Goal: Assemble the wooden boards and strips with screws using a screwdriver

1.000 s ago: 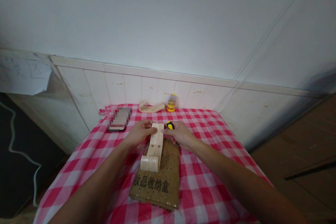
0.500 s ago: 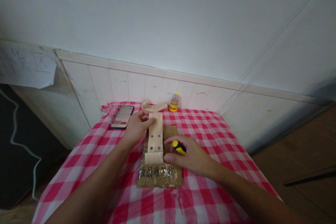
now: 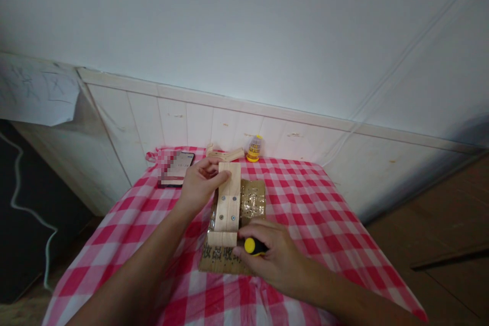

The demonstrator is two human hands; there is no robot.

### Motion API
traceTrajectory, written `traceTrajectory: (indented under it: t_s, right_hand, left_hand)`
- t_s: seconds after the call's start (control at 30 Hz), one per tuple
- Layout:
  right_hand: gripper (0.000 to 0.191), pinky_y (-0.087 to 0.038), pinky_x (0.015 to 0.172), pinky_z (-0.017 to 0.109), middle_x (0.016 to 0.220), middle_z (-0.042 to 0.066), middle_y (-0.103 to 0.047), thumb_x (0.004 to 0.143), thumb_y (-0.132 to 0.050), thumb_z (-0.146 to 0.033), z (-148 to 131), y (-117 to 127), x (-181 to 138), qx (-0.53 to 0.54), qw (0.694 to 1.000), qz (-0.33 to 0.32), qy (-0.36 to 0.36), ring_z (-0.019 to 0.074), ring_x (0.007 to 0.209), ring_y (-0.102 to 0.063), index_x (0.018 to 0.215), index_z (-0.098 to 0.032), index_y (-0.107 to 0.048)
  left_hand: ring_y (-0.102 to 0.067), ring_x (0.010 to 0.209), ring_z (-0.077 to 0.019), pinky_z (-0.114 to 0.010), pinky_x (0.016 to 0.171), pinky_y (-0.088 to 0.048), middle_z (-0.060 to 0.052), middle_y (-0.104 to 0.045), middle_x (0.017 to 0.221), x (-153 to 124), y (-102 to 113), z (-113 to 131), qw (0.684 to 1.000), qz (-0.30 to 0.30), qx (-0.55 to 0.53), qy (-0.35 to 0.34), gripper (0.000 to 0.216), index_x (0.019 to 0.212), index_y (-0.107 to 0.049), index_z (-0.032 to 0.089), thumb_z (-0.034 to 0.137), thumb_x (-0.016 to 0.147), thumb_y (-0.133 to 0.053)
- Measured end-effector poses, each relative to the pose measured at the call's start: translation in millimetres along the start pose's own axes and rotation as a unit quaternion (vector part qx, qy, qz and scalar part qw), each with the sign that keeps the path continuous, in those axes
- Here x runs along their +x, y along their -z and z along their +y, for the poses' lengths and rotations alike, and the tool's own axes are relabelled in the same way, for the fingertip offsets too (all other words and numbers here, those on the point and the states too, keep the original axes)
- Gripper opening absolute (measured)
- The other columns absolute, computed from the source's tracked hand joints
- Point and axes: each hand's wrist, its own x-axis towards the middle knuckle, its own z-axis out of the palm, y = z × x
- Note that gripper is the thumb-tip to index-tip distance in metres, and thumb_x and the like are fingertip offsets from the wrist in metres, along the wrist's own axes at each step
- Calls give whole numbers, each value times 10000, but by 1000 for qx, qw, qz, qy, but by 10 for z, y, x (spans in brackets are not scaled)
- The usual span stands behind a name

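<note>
My left hand point(image 3: 200, 183) grips the far end of a light wooden piece point(image 3: 229, 183), thumb on top and fingers at its left side. Several screw heads show in the wood's flat face, and a raised wooden block point(image 3: 222, 239) crosses its near end. A screwdriver point(image 3: 250, 246) with a black and yellow handle sits in my right hand point(image 3: 284, 254), its butt facing me and its tip not visible. My right fingertips are at the right edge of the near block. Below the wood lies a taped cardboard piece point(image 3: 254, 196) with dark printed characters.
A phone point(image 3: 179, 169) lies at the back left of the checked tablecloth point(image 3: 305, 188). Along the wall, a curved wooden piece point(image 3: 228, 155) rests beside a small clear container with a yellow cap and base point(image 3: 254, 148). A panelled wall point(image 3: 198, 117) stands behind the table.
My right hand has moved nearer to me and slightly left with the screwdriver, down to the near end of the wood. The wooden piece has shifted and tilted a little in my left hand.
</note>
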Motion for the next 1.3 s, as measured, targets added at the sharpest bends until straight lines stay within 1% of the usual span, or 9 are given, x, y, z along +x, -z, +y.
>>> traceTrajectory:
  t_s: [0.3,0.43,0.6,0.8,0.9,0.97,1.07,1.17,1.3]
  right_hand:
    - [48,-449,609,231,789,29,-692,882,-690,-193,1,-1,8,-9,1000,-10,18,140,689,-627,889,-169,-731]
    - [41,-456,618,235,789,25,-698,868,-701,-181,3,-35,16,1,1000,-7,11,141,694,-637,885,-179,-739]
    - [79,-486,660,246,827,23,-723,841,-755,-223,-41,26,51,14,1000,-12,-23,149,731,-665,913,-191,-747]
    - [170,-524,808,332,991,49,-754,871,-694,-264,129,370,192,-17,993,108,-42,202,900,-694,1036,-227,-715]
    - [276,-520,859,380,1039,73,-738,837,-704,-253,340,524,280,-36,983,146,-109,231,957,-681,1109,-205,-692]
    - [308,-515,875,392,1053,76,-737,827,-716,-279,467,581,325,-7,979,133,-151,241,975,-679,1123,-198,-689]
    - [200,-510,782,340,939,51,-741,802,-730,-284,589,609,364,73,976,68,-195,219,867,-677,966,-172,-715]
    - [138,-455,648,268,784,-2,-700,756,-754,-270,638,629,385,117,966,73,-219,171,729,-626,823,-169,-688]
    - [204,-337,487,208,651,-46,-624,708,-793,-310,631,745,417,181,952,57,-239,99,539,-499,759,-173,-652]
  left_hand:
    - [-667,654,-117,-225,632,-533,-1,-753,756,-23,6,-11,999,-17,-38,-9,275,850,-684,165,220,633,-843]
    - [-663,650,-123,-228,627,-527,-2,-746,746,-40,-34,0,999,-8,-39,7,311,866,-683,157,214,610,-850]
    - [-648,644,-129,-236,637,-509,1,-732,732,-24,-28,-26,998,-36,-42,40,306,859,-675,153,224,613,-843]
    - [-625,646,-118,-232,654,-487,7,-703,718,69,1,-41,992,-73,-61,83,299,835,-680,148,232,609,-858]
    - [-617,654,-121,-233,654,-472,-9,-703,730,116,-35,43,988,-113,-43,96,290,813,-687,139,253,616,-867]
    - [-613,661,-123,-235,660,-462,-16,-702,730,155,-87,131,985,-139,-24,104,284,808,-693,136,264,623,-868]
    - [-616,678,-133,-248,676,-454,-23,-709,751,247,-192,273,980,-161,15,120,330,859,-714,132,260,597,-870]
    - [-597,646,-135,-256,656,-431,-25,-696,725,391,-308,402,970,-191,75,134,327,831,-723,117,262,571,-859]
    - [-578,627,-135,-261,642,-418,-28,-670,685,611,-456,558,949,-235,137,157,298,754,-716,98,254,538,-851]
